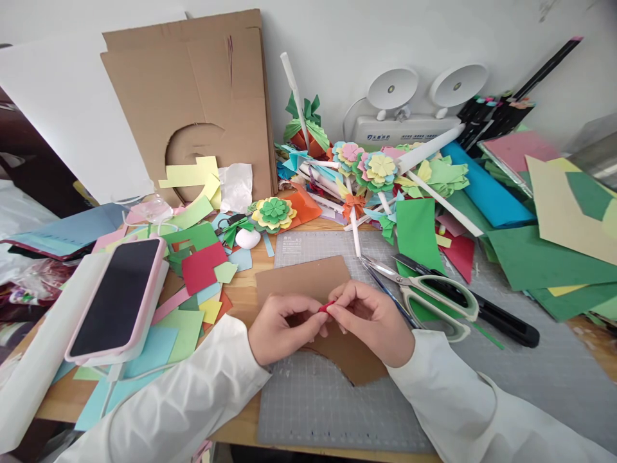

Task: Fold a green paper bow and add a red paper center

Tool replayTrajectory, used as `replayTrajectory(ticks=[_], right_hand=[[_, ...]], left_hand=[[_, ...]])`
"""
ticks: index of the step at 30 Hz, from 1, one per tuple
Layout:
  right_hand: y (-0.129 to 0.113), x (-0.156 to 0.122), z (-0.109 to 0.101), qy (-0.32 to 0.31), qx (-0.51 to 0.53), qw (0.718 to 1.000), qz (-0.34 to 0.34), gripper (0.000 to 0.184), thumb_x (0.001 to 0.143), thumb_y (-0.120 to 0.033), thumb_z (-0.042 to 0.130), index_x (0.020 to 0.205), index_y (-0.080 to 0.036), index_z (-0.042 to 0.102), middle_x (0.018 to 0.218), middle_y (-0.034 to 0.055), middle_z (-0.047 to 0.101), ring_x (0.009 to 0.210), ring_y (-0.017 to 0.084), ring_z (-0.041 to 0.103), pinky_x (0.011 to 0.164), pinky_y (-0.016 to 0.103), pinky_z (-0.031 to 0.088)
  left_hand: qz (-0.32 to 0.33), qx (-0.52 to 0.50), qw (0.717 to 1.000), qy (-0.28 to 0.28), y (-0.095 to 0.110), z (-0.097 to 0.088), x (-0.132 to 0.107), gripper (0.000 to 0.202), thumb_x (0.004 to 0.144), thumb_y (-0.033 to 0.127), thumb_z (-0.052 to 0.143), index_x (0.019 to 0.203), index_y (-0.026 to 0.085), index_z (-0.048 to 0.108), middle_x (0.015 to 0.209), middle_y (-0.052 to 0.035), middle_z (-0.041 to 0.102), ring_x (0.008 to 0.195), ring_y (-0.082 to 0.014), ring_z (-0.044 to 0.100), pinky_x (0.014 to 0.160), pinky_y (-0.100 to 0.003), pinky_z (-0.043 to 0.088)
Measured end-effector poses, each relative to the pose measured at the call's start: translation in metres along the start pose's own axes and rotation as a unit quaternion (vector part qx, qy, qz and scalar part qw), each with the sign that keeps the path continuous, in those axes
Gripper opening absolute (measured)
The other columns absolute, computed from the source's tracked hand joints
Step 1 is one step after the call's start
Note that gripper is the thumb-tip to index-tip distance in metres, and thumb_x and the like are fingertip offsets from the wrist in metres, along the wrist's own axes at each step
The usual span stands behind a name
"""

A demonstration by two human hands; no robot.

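Note:
My left hand (282,326) and my right hand (373,321) meet over a brown piece of cardboard (303,278) that lies on a grey cutting mat (318,399). Both hands pinch a small red piece of paper (327,306) between their fingertips. The fingers of both hands are curled closed around it. Most of the red piece is hidden by the fingers. White sleeves cover both forearms.
Scissors with pale green handles (429,292) and a black utility knife (486,312) lie right of my hands. A phone in a pink case (118,297) rests at the left on scraps of coloured paper. Paper flowers (274,213), green sheets (535,260) and a large cardboard sheet (193,96) crowd the back.

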State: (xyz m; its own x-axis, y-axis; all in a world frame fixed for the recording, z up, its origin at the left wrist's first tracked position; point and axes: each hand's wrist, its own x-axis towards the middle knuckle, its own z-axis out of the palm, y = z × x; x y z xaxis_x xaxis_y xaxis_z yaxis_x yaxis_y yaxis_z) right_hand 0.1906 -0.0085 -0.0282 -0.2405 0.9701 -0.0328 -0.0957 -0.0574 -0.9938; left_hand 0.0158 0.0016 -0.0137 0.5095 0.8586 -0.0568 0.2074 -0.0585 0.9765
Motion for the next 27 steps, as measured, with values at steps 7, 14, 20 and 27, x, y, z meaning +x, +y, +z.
replayTrajectory(ticks=[7, 14, 20, 27], right_hand=[[-0.003, 0.001, -0.001, -0.040, 0.037, 0.999, -0.003, 0.023, 0.081, -0.035, 0.064, 0.080, -0.022, 0.045, 0.075, -0.0020, 0.054, 0.056, 0.009, 0.051, 0.052, 0.024, 0.043], [-0.006, -0.003, -0.004, -0.120, -0.082, 0.989, 0.011, 0.027, 0.087, -0.035, 0.051, 0.065, -0.019, 0.047, 0.059, -0.0031, 0.046, 0.052, 0.010, 0.042, 0.049, 0.023, 0.033], [-0.008, -0.004, -0.004, -0.098, -0.126, 0.987, -0.035, 0.031, 0.086, -0.025, 0.049, 0.056, -0.018, 0.047, 0.053, -0.0018, 0.050, 0.050, 0.009, 0.045, 0.047, 0.023, 0.034], [-0.009, -0.004, -0.006, -0.083, -0.117, 0.988, -0.053, 0.034, 0.089, -0.028, 0.049, 0.056, -0.018, 0.049, 0.050, -0.0025, 0.049, 0.048, 0.009, 0.046, 0.047, 0.023, 0.036]], left_hand=[[-0.034, -0.055, 0.998, 0.002, 0.000, 0.000, 0.001, 0.025, 0.083, 0.027, 0.057, 0.069, 0.008, 0.065, 0.057, -0.0067, 0.064, 0.043, -0.0078, 0.049, 0.042, -0.018, 0.039], [-0.041, -0.131, 0.990, -0.013, -0.001, -0.002, -0.002, 0.026, 0.082, 0.032, 0.061, 0.074, 0.008, 0.066, 0.057, -0.0053, 0.063, 0.043, -0.0072, 0.050, 0.043, -0.017, 0.042], [-0.040, -0.126, 0.991, -0.029, -0.002, -0.001, 0.000, 0.030, 0.083, 0.036, 0.061, 0.074, 0.007, 0.066, 0.059, -0.0057, 0.064, 0.044, -0.0073, 0.051, 0.044, -0.017, 0.043], [-0.053, -0.127, 0.990, -0.030, -0.005, -0.001, 0.000, 0.029, 0.082, 0.037, 0.062, 0.075, 0.009, 0.063, 0.059, -0.0050, 0.063, 0.047, -0.0084, 0.053, 0.046, -0.018, 0.045]])
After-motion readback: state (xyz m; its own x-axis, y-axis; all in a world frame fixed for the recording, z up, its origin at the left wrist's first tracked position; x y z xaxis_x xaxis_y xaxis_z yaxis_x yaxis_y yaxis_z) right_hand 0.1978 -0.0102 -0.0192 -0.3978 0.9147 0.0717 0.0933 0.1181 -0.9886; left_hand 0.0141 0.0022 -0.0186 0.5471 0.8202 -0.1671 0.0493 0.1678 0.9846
